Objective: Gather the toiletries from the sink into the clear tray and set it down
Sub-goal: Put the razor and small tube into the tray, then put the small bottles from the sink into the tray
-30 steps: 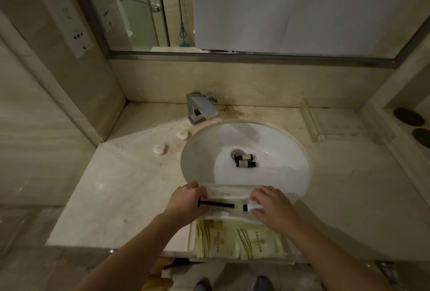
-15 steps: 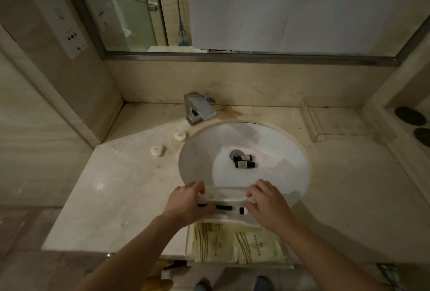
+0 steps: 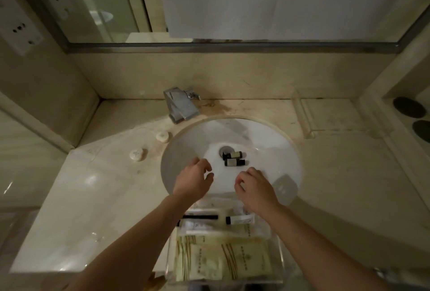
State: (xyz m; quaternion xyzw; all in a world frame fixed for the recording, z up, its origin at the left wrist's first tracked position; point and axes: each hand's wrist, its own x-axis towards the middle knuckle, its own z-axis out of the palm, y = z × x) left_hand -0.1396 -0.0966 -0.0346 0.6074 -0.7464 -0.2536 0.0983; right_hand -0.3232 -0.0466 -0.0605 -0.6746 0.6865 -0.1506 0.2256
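Marble counter (image 3: 97, 209) — two round soaps (image 3: 139, 154) (left of basin), clear tray (image 3: 277, 265) at front edge.

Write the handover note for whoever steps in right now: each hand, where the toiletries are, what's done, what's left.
Left hand: open, empty, over the sink basin.
Right hand: over the basin, fingers curled; whether it holds anything, cannot tell.
Two small dark bottles lie by the drain, untouched.
Clear tray sits at the counter's front edge, holding the sachets, the tube and a black stick item.
Left: put both bottles in the tray, then set it down in place.
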